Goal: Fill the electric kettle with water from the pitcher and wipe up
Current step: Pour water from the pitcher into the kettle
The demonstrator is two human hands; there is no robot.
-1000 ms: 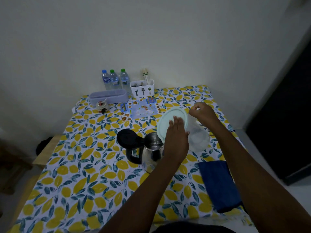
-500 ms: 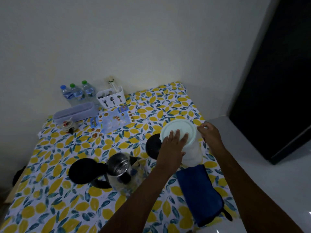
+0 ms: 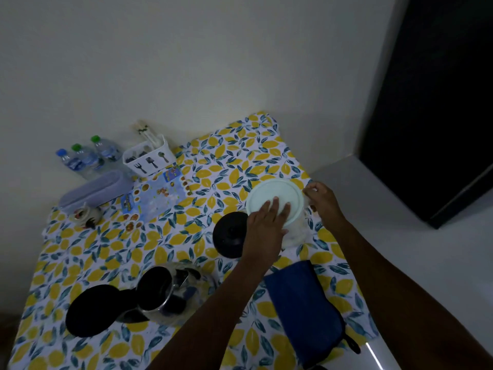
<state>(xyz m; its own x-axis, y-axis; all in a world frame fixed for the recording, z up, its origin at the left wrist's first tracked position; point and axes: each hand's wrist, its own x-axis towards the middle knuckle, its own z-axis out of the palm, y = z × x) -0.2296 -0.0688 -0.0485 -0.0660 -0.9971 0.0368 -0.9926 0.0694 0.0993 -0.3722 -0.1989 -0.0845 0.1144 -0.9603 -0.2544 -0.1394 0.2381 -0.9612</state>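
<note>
The pitcher point(image 3: 294, 231), a clear-walled vessel capped by a pale round lid point(image 3: 274, 201), stands upright on the tabletop point(image 3: 240, 156) toward the right side, at about two o'clock from the kettle. The left hand point(image 3: 265, 228) lies flat on the near part of the lid, fingers spread and pressing down rather than pinching. The right hand point(image 3: 324, 201) sits at the pitcher's three o'clock edge with its grip curled in, apparently around the handle or rim; whether it is fully closed on anything cannot be told in this dim light.

At the pitcher's nine o'clock, just beside it, rests the round black kettle base point(image 3: 230, 237). The electric kettle point(image 3: 162, 292) stands nearer the wearer at about seven o'clock from the pitcher, its lid point(image 3: 92, 311) swung open, the mouth exposed. The inside is too dark to judge the water level.

At five o'clock from the pitcher, a folded blue cloth point(image 3: 304, 313) lies near the tabletop's front edge, untouched.

Judging by the upright pitcher and hands on the lid, the step looks like seating or steadying the lid around the pour; which side of the pour is unclear. If water is already in, the next move calls for releasing the pitcher, closing the kettle and taking up the cloth; if not, lifting the pitcher across to the open mouth.
</note>
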